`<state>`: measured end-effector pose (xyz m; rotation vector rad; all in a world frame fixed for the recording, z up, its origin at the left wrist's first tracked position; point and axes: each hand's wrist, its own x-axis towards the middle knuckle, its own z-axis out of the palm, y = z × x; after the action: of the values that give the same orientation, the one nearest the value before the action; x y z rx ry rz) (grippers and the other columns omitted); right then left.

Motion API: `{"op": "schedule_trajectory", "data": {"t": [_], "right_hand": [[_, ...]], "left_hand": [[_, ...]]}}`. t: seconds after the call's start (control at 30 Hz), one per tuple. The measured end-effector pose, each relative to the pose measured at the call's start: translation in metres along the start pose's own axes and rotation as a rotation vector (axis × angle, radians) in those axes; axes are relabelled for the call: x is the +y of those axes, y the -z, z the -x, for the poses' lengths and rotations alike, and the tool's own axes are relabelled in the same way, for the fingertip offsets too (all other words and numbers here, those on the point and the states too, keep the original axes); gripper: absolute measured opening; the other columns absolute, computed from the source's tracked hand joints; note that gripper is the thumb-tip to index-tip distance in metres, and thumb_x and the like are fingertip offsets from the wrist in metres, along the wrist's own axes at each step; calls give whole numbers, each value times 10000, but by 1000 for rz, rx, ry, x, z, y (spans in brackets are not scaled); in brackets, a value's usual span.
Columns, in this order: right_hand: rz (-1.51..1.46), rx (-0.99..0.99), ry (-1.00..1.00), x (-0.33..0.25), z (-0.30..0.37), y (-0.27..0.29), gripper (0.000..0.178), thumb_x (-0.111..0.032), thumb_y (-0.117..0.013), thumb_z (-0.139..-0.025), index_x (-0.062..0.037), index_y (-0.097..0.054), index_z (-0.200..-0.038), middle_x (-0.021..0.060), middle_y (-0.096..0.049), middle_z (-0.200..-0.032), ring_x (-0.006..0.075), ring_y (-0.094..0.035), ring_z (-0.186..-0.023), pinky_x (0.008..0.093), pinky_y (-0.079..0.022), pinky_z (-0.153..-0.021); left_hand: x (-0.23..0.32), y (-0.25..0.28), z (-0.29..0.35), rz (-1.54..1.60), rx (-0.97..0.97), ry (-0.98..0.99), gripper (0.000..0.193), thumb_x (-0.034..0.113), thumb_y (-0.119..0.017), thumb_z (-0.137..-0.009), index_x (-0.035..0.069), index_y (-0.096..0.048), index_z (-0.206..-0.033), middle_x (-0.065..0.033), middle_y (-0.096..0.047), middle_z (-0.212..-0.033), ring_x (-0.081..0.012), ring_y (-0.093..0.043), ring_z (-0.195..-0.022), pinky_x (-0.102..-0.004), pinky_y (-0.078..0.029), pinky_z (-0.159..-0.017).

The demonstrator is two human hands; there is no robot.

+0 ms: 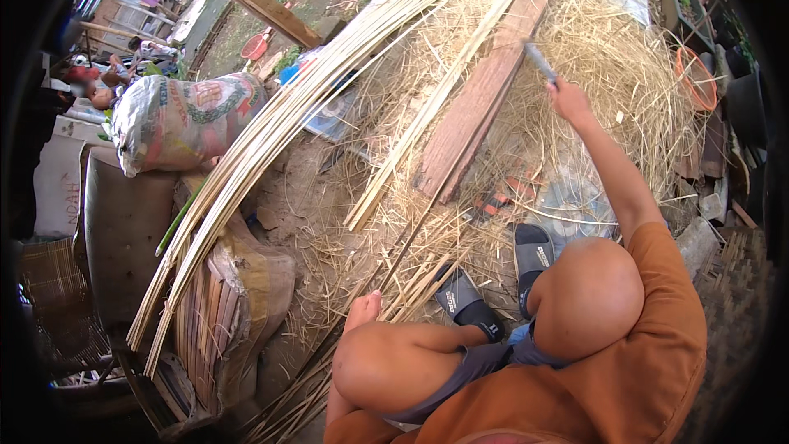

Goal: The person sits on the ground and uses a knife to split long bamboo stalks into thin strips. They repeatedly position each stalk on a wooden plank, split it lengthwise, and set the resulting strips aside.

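My right hand (569, 101) is stretched out far ahead and closed round a knife (539, 61). Its grey blade points up and left, with the tip at the right edge of a reddish-brown wooden plank (472, 119). Beside my left knee, my left hand (364, 308) is closed on a thin dark bamboo strip (413, 235). That strip slants up from the hand to the near end of the plank. Along the plank's left side lie long pale bamboo strips (411, 140). More cut strips (423, 279) rest on the ground by my sandal (462, 292).
Curly shavings (608, 57) cover the ground around the plank. A long bundle of pale bamboo strips (271, 127) lies at the left, near a stuffed sack (189, 119) and a wrapped stack of slats (214, 312). An orange-rimmed basket (696, 78) stands at right. People (103, 86) sit far left.
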<state>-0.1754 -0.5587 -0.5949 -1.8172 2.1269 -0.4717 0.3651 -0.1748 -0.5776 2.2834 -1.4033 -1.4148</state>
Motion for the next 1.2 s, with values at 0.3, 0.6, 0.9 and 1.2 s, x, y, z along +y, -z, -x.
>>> {"op": "schedule_trajectory", "data": {"t": [0.3, 0.6, 0.9, 1.2], "right_hand": [[-57, -403, 822, -103, 232, -55, 469, -511, -446, -917, -176, -521, -1236, 220, -629, -939, 357, -657, -833, 481, -527, -724], [-139, -280, 931, -92, 219, -53, 455, -489, -502, -902, -174, -537, -1228, 180, -617, -831, 348, -633, -673, 441, -522, -619], [-2, -469, 716, -105, 206, -40, 411, -452, -529, -894, -208, -548, -1224, 195, -625, -814, 353, -635, -729, 448, -522, -617], [-28, -25, -49, 5, 15, 6, 402, -416, -440, -949, -72, -545, -1131, 184, -659, -882, 355, -642, -824, 468, -499, -720]], "left_hand": [[127, -49, -78, -284, 307, -453, 393, 356, -376, -976, 4, -496, -853, -267, -595, -668, -468, -586, -661, -544, -452, -594], [121, -54, -70, -575, 333, -342, 374, 359, -363, -980, 27, -508, -886, -258, -607, -629, -453, -615, -612, -544, -492, -579], [110, -52, -49, -611, 362, -366, 346, 335, -391, -978, 42, -497, -829, -222, -591, -572, -421, -607, -551, -507, -492, -513], [83, -34, -22, -492, 268, -157, 372, 365, -410, -967, 34, -544, -866, -277, -593, -681, -453, -609, -726, -535, -463, -663]]}}
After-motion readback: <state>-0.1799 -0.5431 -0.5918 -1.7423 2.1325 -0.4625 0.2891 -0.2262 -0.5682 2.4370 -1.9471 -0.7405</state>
